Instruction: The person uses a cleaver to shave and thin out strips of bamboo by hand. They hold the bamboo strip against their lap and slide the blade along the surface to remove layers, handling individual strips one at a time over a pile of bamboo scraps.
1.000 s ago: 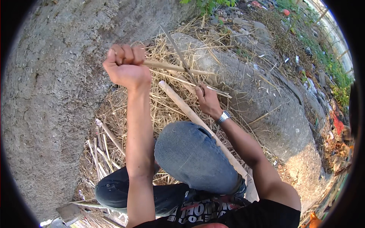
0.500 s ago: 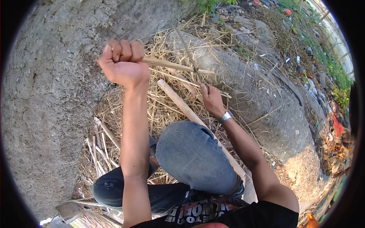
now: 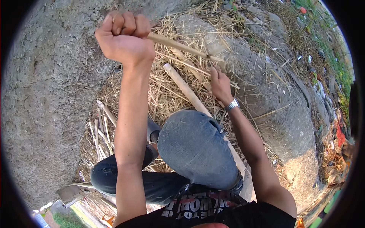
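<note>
Stick over straw, R hand nr end

Head view, one: fisheye, left unit of a side-by-side pair, worn on the person's head; I watch through it from afar, facing steeply downward. Orientation: upright, unmirrored. Nearest my lens: black shirt at the lower edge. Mid-range: denim knee, centred. Arm's reach: left hand, larger in frame than right hand. Outlying: rough grey surface at left, littered slope at upper right. Border: round, corners black.
</note>
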Action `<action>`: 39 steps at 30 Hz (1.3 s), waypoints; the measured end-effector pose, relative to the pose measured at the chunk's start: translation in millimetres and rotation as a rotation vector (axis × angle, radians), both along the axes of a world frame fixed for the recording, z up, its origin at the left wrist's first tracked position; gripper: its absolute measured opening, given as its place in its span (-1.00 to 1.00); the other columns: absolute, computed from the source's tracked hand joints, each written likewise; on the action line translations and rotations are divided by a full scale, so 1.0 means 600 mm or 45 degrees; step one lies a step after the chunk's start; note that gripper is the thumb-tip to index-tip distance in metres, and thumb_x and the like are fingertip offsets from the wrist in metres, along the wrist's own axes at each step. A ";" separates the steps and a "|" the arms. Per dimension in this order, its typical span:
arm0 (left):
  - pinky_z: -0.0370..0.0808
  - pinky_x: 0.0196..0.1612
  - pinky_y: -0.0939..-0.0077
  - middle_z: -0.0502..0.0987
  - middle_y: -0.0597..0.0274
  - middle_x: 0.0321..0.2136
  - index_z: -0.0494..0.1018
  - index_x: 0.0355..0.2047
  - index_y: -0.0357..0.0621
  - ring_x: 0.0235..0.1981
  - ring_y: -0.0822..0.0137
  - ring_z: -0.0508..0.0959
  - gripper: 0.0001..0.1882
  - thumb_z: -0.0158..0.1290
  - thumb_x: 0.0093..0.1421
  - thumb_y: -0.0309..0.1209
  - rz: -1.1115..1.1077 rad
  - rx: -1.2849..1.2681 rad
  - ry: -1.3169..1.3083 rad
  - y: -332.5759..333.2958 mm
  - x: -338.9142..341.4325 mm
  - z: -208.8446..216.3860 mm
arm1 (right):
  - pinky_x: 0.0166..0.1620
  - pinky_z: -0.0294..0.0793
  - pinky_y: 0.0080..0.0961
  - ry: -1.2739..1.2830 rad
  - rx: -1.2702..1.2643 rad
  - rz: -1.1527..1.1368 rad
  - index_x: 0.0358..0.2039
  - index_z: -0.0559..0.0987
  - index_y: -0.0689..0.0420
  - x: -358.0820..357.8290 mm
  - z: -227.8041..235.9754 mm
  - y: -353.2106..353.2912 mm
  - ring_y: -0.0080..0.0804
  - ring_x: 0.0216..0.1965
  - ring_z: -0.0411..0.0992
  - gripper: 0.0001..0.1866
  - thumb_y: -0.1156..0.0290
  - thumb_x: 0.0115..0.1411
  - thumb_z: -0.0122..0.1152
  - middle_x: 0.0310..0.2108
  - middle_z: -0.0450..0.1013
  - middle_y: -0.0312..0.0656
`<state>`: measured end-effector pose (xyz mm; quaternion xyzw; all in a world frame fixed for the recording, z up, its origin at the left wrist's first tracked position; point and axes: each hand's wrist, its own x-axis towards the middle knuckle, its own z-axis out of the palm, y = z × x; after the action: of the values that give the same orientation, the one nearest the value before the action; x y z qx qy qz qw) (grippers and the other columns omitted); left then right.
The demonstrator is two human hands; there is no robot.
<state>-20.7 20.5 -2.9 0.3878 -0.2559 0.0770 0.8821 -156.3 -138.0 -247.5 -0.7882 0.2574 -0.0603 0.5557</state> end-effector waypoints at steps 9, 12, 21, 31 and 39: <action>-0.18 -0.59 0.45 -0.09 0.48 -0.76 0.00 -0.68 0.13 -0.69 0.49 -0.16 -0.70 -0.26 0.20 -0.31 0.064 0.088 -0.009 -0.010 -0.009 0.013 | -0.45 0.31 -0.24 -0.105 0.062 0.077 -0.41 0.53 0.31 -0.013 0.106 0.046 -0.26 -0.62 0.31 -0.43 -0.01 0.46 -0.04 -0.65 0.38 -0.01; -0.19 -0.60 0.44 -0.08 0.48 -0.76 -0.01 -0.69 0.14 -0.69 0.49 -0.17 -0.69 -0.27 0.20 -0.31 0.032 0.055 0.020 -0.015 -0.008 0.028 | -0.45 0.30 -0.24 -0.336 -0.021 0.192 -0.42 0.53 0.30 -0.021 0.128 0.061 -0.32 -0.63 0.28 -0.42 -0.01 0.46 -0.04 -0.66 0.37 -0.06; -0.21 -0.61 0.44 -0.12 0.49 -0.77 -0.01 -0.68 0.15 -0.71 0.50 -0.19 -0.71 -0.28 0.19 -0.33 0.034 0.097 -0.020 -0.031 0.003 0.021 | -0.37 0.34 -0.19 0.120 0.069 -0.015 -0.41 0.51 0.31 -0.025 -0.034 -0.023 -0.18 -0.57 0.32 -0.41 -0.02 0.47 -0.09 -0.61 0.38 0.01; -0.20 -0.60 0.44 -0.11 0.50 -0.77 -0.03 -0.67 0.16 -0.71 0.50 -0.22 -0.69 -0.27 0.22 -0.30 -0.072 0.101 -0.025 -0.037 -0.006 0.010 | -0.35 0.42 -0.16 0.257 0.037 -0.084 -0.24 0.60 0.38 -0.069 -0.160 -0.085 -0.17 -0.54 0.45 -0.35 -0.07 0.46 -0.10 -0.60 0.46 0.02; -0.19 -0.58 0.42 -0.08 0.50 -0.75 0.00 -0.65 0.15 -0.71 0.51 -0.18 -0.66 -0.24 0.27 -0.27 -0.215 0.106 -0.069 -0.010 0.011 0.020 | -0.34 0.38 -0.16 0.028 0.183 0.011 -0.27 0.57 0.38 -0.045 -0.016 0.002 -0.13 -0.55 0.40 -0.38 -0.05 0.45 -0.08 -0.59 0.44 0.06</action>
<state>-14.1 14.5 9.0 0.3990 -0.3144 0.0020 0.8614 -183.0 -136.9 -257.3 -0.7480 0.2638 -0.0306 0.6082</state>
